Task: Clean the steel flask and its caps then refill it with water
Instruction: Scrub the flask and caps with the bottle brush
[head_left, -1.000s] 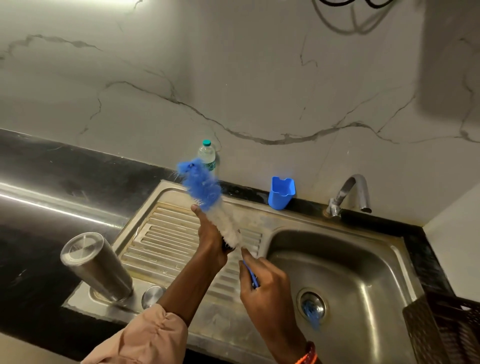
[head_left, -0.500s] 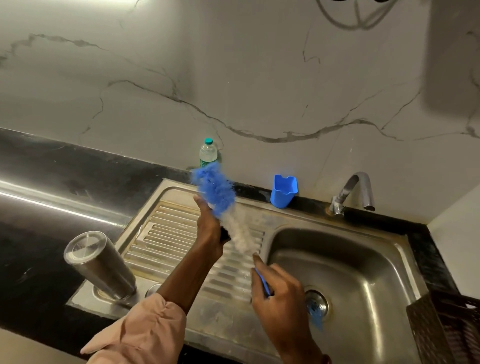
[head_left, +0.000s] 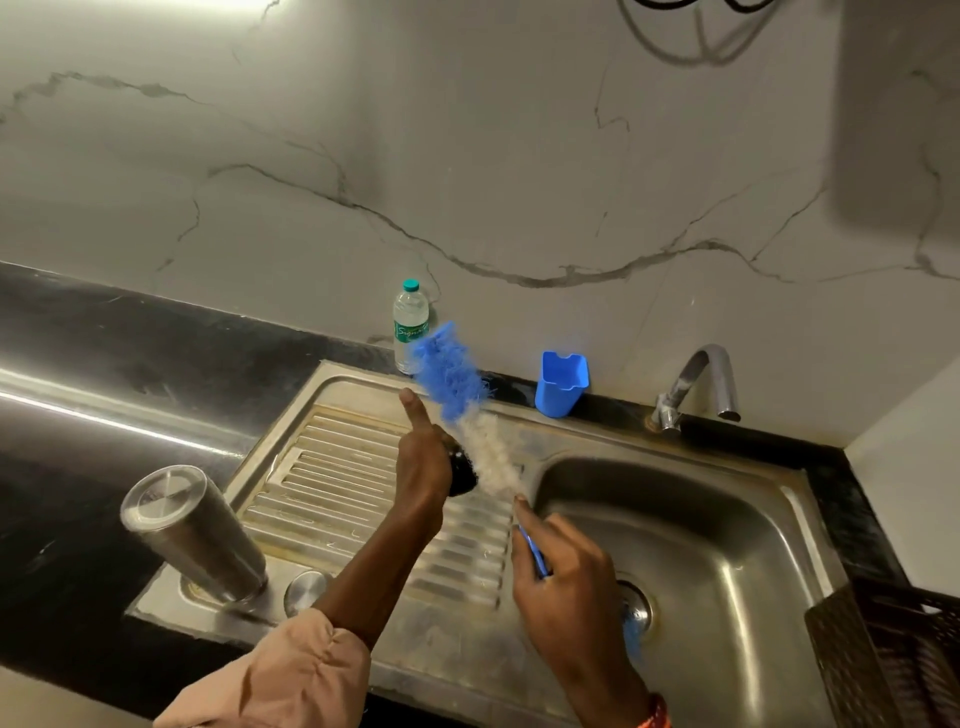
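My left hand (head_left: 423, 467) holds a small black cap (head_left: 461, 470) above the drainboard, its index finger pointing up. Against that cap lies the bottle brush (head_left: 451, 379), blue bristles at the tip and white ones lower down. My right hand (head_left: 566, 587) grips its thin blue handle over the edge of the basin. The steel flask (head_left: 192, 535) stands upside down on the sink's front left corner, apart from both hands. Next to it lies a round steel cap (head_left: 306, 587).
The steel sink (head_left: 727, 530) has a ribbed drainboard on the left and a basin with a drain on the right. A tap (head_left: 701, 384), a blue cup (head_left: 561, 384) and a plastic water bottle (head_left: 410, 322) line the back wall. A dark basket (head_left: 883, 649) sits bottom right.
The brush has swung to the right along the black cap, and my right hand has shifted right with its handle. My left hand stays over the drainboard.
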